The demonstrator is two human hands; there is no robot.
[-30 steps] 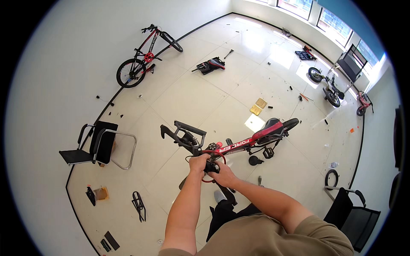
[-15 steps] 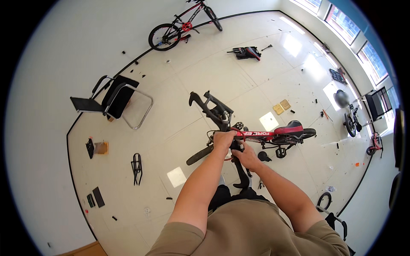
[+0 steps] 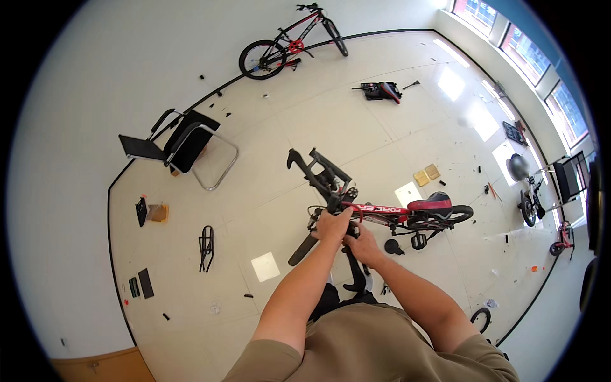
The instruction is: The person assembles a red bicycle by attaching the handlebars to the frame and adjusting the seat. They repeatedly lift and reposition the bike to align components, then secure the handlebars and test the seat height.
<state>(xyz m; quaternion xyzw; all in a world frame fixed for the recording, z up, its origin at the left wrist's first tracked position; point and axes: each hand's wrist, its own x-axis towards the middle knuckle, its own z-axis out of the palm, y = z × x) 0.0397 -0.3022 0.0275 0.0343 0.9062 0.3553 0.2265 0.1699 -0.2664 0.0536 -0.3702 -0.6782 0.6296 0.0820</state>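
Observation:
A small red and black bicycle [image 3: 382, 211] stands in front of me, its saddle [image 3: 430, 205] to the right and its front wheel [image 3: 303, 250] to the left. Its black handlebar [image 3: 355, 264] runs across it, one end reaching close to my legs. My left hand [image 3: 331, 225] is closed over the middle of the handlebar, at the stem. Just beside it, my right hand [image 3: 365, 246] has its fingers curled on the nearer part of the bar. A red cable loops by the hands. My fingers hide the stem and whatever small part lies under them.
A black chair [image 3: 191, 141] lies tipped at the left. Near it on the floor is a black rack [image 3: 206, 249]. Another bicycle [image 3: 296, 44] leans on the far wall. Beyond the red bicycle lie yellow pads [image 3: 426, 175] and an open tool case [image 3: 382, 91]. Small parts are scattered about.
The whole view has shifted a little, so the room sits further right and lower. Both hands stay at the handlebar's middle, the left turned slightly around it.

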